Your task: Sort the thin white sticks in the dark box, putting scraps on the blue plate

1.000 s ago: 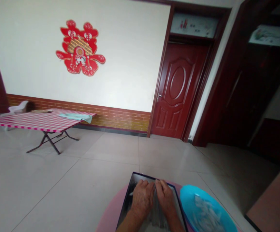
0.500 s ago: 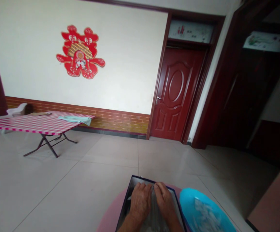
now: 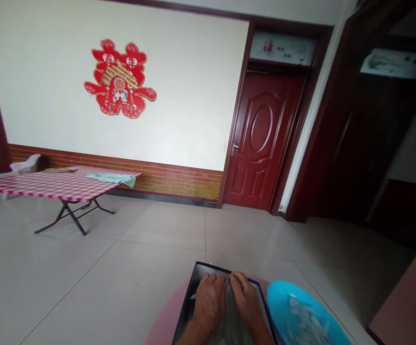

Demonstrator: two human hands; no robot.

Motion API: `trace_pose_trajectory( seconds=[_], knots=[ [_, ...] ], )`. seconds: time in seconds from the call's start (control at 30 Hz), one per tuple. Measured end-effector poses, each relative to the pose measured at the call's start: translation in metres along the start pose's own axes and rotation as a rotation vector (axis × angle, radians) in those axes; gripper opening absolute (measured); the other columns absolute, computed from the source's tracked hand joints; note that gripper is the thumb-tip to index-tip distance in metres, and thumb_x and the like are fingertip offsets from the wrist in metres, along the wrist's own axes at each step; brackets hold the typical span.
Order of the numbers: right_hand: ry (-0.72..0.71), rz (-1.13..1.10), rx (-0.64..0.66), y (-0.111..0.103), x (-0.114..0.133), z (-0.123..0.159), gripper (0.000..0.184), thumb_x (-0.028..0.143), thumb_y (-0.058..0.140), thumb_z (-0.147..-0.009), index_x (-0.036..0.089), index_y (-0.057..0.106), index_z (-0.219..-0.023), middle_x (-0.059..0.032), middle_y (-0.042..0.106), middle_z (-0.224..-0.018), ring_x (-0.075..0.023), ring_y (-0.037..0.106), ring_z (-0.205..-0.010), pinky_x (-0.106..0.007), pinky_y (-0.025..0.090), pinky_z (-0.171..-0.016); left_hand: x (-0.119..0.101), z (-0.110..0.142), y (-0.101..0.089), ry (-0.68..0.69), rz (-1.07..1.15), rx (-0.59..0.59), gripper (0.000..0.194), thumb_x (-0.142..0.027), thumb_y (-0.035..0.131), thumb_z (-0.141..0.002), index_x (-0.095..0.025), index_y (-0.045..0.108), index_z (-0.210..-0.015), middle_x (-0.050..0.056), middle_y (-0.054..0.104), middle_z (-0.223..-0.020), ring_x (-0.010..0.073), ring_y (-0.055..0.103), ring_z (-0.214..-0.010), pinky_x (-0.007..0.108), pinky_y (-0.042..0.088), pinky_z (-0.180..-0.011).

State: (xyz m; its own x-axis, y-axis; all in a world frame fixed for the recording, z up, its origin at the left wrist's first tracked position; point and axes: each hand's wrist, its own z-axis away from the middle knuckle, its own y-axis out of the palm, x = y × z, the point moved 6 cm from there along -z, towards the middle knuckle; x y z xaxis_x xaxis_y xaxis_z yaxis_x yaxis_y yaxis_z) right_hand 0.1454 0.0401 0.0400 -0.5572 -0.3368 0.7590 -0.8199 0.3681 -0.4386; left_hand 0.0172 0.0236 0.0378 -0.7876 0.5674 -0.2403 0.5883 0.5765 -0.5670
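Note:
A dark-rimmed box (image 3: 186, 306) with a pale inside lies low in the head view. Both of my hands reach down into it, side by side. My left hand (image 3: 209, 299) is closed, its curled fingers at the edge of a greyish, see-through plastic-looking bundle (image 3: 232, 318). Against the other side of that bundle, my right hand (image 3: 245, 297) is closed too, thumb and fingers pressed together near its far end. What exactly the bundle is cannot be made out. To the right of the box, a blue basin (image 3: 276, 293) holds many small whitish, translucent pieces (image 3: 306, 318).
The box rests on a round pink surface (image 3: 164, 318). A folding table (image 3: 57, 184) with a red-and-white checked top stands at the left, a pale green cloth (image 3: 110, 178) on it. A white chair (image 3: 26, 164) is behind. A red door (image 3: 261, 139) is shut.
Both hands keep nearly the same place in the box, with only a slight shift of the fingers. The view has tilted very slightly.

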Motion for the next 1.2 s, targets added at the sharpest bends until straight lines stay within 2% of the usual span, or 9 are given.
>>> trace_pose_trajectory(
  seconds=[0.1, 0.2, 0.4, 0.57, 0.67, 0.8, 0.9, 1.1, 1.2],
  knots=[
    [-0.035, 0.03, 0.011, 0.0, 0.006, 0.001, 0.03, 0.042, 0.042, -0.084, 0.023, 0.063, -0.076, -0.0065, 0.071, -0.082, -0.0198, 0.065, -0.079, -0.027, 0.049, -0.075, -0.002, -0.001, 0.0, 0.002, -0.003, 0.034, 0.028, -0.014, 0.036, -0.09, -0.021, 0.063, -0.096, 0.003, 0.065, -0.074, 0.0196, 0.058, -0.067, 0.033, 0.044, -0.07],
    [-0.009, 0.079, 0.003, 0.0, 0.002, 0.0, 0.033, 0.045, 0.041, -0.084, 0.023, 0.062, -0.07, -0.0077, 0.071, -0.077, -0.0211, 0.065, -0.075, -0.029, 0.049, -0.073, -0.004, -0.003, -0.001, -0.007, 0.003, 0.089, 0.028, -0.014, 0.036, -0.089, -0.021, 0.063, -0.089, 0.003, 0.063, -0.071, 0.0203, 0.056, -0.066, 0.033, 0.043, -0.066],
    [0.067, 0.046, -0.014, -0.002, -0.008, 0.0, 0.037, 0.046, 0.04, -0.084, 0.021, 0.067, -0.082, -0.0116, 0.073, -0.096, -0.0229, 0.066, -0.092, -0.032, 0.048, -0.085, -0.005, -0.003, -0.004, 0.004, 0.005, 0.055, 0.027, -0.013, 0.036, -0.089, -0.021, 0.062, -0.086, 0.003, 0.063, -0.071, 0.0207, 0.057, -0.067, 0.034, 0.044, -0.067],
    [-0.003, 0.027, 0.02, -0.001, 0.003, 0.001, 0.031, 0.045, 0.043, -0.083, 0.023, 0.064, -0.076, -0.0065, 0.072, -0.081, -0.0202, 0.066, -0.079, -0.029, 0.05, -0.075, -0.005, -0.003, -0.003, 0.012, -0.009, 0.07, 0.027, -0.013, 0.036, -0.089, -0.021, 0.062, -0.09, 0.003, 0.064, -0.072, 0.0212, 0.057, -0.066, 0.035, 0.045, -0.067],
    [0.003, 0.075, 0.014, 0.0, 0.0, 0.001, 0.034, 0.047, 0.042, -0.083, 0.023, 0.063, -0.071, -0.0075, 0.072, -0.079, -0.0208, 0.065, -0.076, -0.03, 0.05, -0.074, -0.005, -0.002, -0.002, 0.007, 0.0, 0.067, 0.026, -0.013, 0.036, -0.089, -0.022, 0.061, -0.089, 0.003, 0.064, -0.073, 0.0206, 0.057, -0.067, 0.034, 0.045, -0.068],
    [0.048, 0.112, 0.009, -0.001, -0.014, 0.001, 0.037, 0.047, 0.041, -0.083, 0.022, 0.068, -0.08, -0.0109, 0.074, -0.095, -0.0238, 0.066, -0.09, -0.033, 0.049, -0.085, -0.005, 0.001, -0.002, 0.013, 0.008, 0.009, 0.026, -0.014, 0.036, -0.09, -0.021, 0.061, -0.087, 0.003, 0.063, -0.071, 0.0196, 0.057, -0.066, 0.032, 0.045, -0.066],
    [0.04, 0.098, 0.018, -0.004, -0.014, 0.001, 0.036, 0.046, 0.042, -0.082, 0.022, 0.07, -0.085, -0.01, 0.073, -0.101, -0.0233, 0.065, -0.096, -0.033, 0.048, -0.088, -0.005, 0.002, -0.004, 0.038, 0.015, -0.06, 0.026, -0.014, 0.035, -0.09, -0.02, 0.06, -0.09, 0.003, 0.063, -0.072, 0.019, 0.057, -0.066, 0.032, 0.045, -0.067],
    [-0.009, 0.051, 0.049, -0.003, 0.005, 0.002, 0.029, 0.043, 0.045, -0.082, 0.023, 0.063, -0.072, -0.0057, 0.071, -0.079, -0.0194, 0.065, -0.075, -0.028, 0.05, -0.073, -0.004, 0.0, -0.002, 0.008, 0.02, 0.02, 0.026, -0.011, 0.038, -0.088, -0.022, 0.061, -0.087, 0.003, 0.063, -0.071, 0.0202, 0.057, -0.066, 0.032, 0.045, -0.065],
    [0.001, 0.111, 0.024, -0.003, -0.001, 0.002, 0.035, 0.047, 0.042, -0.083, 0.024, 0.063, -0.068, -0.0071, 0.071, -0.076, -0.0205, 0.065, -0.071, -0.029, 0.05, -0.071, -0.006, 0.0, -0.002, 0.018, 0.024, 0.008, 0.024, -0.012, 0.039, -0.087, -0.022, 0.061, -0.086, 0.003, 0.063, -0.07, 0.0198, 0.057, -0.065, 0.031, 0.045, -0.064]
  ],
)
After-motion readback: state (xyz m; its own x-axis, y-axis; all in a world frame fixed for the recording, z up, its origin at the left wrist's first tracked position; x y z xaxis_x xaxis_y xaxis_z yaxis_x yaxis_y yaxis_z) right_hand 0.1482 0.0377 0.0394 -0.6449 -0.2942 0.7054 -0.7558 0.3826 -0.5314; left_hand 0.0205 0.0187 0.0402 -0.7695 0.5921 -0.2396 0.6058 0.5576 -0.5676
